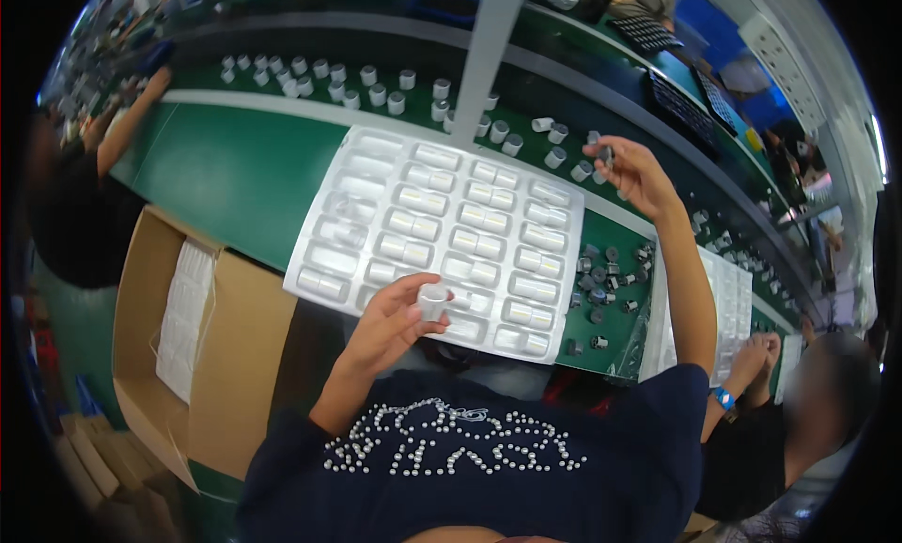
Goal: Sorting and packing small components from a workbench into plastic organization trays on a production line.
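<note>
In the fingers of my left hand [383, 329] is a short white hollow cylinder [433, 302], held above the near edge of a white moulded tray [310, 233]. Several of the tray's compartments hold white cylinders [418, 199] lying on their sides; some others at its left look bare. My right hand [637, 178] reaches past the tray's far right corner, pinching a small dark grey part [604, 155]. Close to that hand, white cylinders with grey tops [556, 157] stand on the green conveyor or bench strip.
Loose dark grey parts [598, 294] lie right of the tray. At the left stands an open cardboard box [240, 355] with white trays inside. A grey post [493, 54] rises behind the tray. Other people work at the left and right, the right one beside another white tray [728, 294].
</note>
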